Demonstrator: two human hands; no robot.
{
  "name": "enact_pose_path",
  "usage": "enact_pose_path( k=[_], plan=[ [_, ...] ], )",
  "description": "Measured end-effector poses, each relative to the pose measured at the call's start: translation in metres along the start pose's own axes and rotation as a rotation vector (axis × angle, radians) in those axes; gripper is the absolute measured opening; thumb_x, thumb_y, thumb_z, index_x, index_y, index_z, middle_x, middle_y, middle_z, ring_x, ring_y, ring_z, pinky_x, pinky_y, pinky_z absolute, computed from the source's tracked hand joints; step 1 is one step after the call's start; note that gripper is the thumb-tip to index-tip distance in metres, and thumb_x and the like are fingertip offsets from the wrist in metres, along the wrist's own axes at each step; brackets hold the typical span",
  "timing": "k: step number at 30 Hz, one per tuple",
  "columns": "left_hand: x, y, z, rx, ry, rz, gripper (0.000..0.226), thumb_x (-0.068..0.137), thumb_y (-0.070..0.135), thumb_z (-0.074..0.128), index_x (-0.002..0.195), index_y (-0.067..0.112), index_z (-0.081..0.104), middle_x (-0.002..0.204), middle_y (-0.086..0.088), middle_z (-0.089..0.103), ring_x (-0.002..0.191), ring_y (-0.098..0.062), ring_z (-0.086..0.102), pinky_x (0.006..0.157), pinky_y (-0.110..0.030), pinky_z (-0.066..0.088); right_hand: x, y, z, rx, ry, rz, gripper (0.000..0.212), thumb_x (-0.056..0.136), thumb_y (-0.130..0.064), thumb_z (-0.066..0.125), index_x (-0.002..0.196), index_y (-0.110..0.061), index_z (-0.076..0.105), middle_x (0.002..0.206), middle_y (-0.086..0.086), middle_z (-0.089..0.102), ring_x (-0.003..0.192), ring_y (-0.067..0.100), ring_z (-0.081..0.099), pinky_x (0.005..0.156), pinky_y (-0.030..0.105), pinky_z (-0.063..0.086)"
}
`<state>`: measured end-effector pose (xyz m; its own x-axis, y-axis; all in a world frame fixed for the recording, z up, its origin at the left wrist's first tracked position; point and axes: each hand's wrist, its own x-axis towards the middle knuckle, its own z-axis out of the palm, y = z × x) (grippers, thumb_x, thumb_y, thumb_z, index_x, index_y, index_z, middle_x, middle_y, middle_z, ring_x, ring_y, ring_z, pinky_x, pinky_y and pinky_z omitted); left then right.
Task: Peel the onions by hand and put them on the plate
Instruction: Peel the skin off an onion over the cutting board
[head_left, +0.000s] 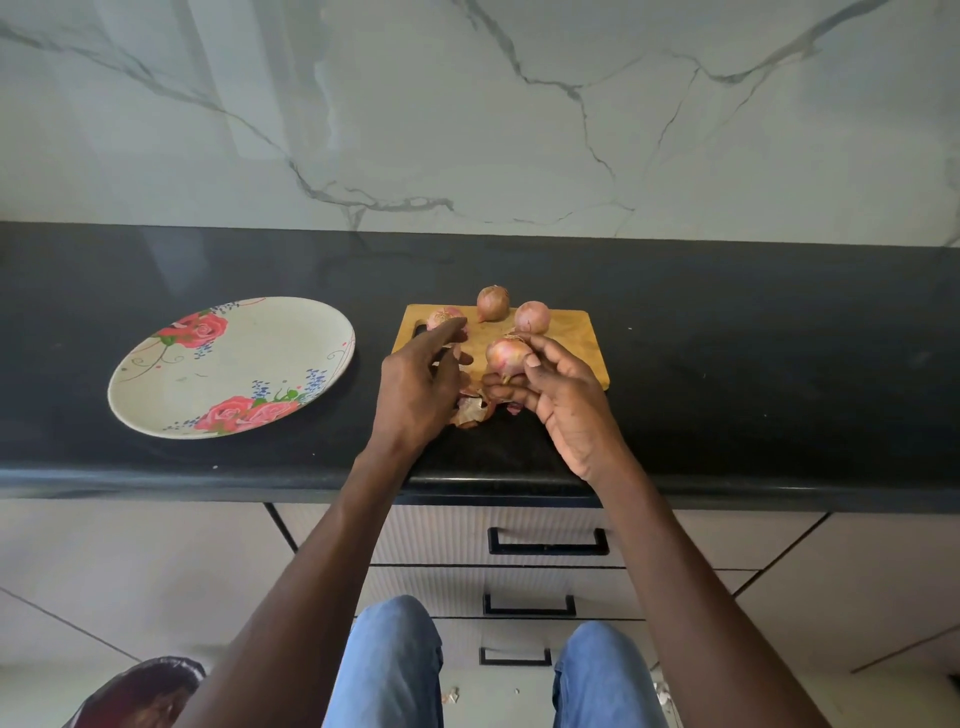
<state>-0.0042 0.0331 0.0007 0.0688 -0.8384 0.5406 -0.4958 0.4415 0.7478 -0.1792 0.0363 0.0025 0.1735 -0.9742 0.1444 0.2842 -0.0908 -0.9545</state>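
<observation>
My right hand holds a pinkish onion just above the wooden cutting board. My left hand hovers beside it with fingers spread, holding nothing, its fingertips close to another onion at the board's left end. Two more onions sit at the board's far edge, one brownish and one pink. Loose onion skins lie on the counter under my hands. The flowered plate stands to the left with nothing on it.
The black counter runs left to right, with a marble wall behind it. Its front edge is near my wrists. Drawers with black handles are below, and my knees in jeans.
</observation>
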Motion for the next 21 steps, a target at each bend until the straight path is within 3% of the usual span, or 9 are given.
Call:
enact_pose_path(
  k=[5,9,16,21],
  plan=[
    [-0.004,0.007,-0.003,-0.037,-0.061,0.067,0.036,0.098,0.016,0.066,0.133,0.011,0.064,0.116,0.001,0.071,0.101,-0.004,0.069,0.081,-0.011,0.053,-0.001,0.000,0.001,0.049,0.012,0.021,0.031,0.107,-0.008,0.042,0.132,-0.019,0.057,0.119,0.021,0.070,0.092,0.030,0.074,0.079,0.030,0.057],
    [-0.006,0.014,-0.003,-0.087,-0.177,0.104,0.040,0.092,0.019,0.074,0.131,0.014,0.064,0.109,0.007,0.071,0.096,0.003,0.070,0.077,-0.013,0.054,-0.003,-0.001,0.003,0.043,0.004,0.026,0.029,0.108,-0.007,0.041,0.122,-0.021,0.062,0.108,0.011,0.073,0.093,0.020,0.072,0.079,0.029,0.058],
    [-0.008,0.016,-0.005,-0.130,-0.169,0.046,0.043,0.089,0.010,0.075,0.126,0.025,0.059,0.096,0.009,0.073,0.085,0.005,0.071,0.073,-0.013,0.055,-0.002,-0.001,0.003,-0.031,-0.004,0.015,0.027,0.107,-0.011,0.045,0.129,-0.014,0.060,0.130,0.020,0.064,0.103,0.021,0.071,0.079,0.028,0.058],
    [-0.007,0.008,-0.004,-0.059,-0.097,0.093,0.026,0.093,0.007,0.068,0.118,0.012,0.073,0.090,0.011,0.073,0.076,0.006,0.067,0.066,-0.015,0.052,-0.002,0.002,0.002,-0.044,-0.008,0.020,0.031,0.107,-0.012,0.045,0.135,-0.007,0.057,0.125,0.021,0.067,0.091,0.026,0.074,0.083,0.031,0.060]
  ],
)
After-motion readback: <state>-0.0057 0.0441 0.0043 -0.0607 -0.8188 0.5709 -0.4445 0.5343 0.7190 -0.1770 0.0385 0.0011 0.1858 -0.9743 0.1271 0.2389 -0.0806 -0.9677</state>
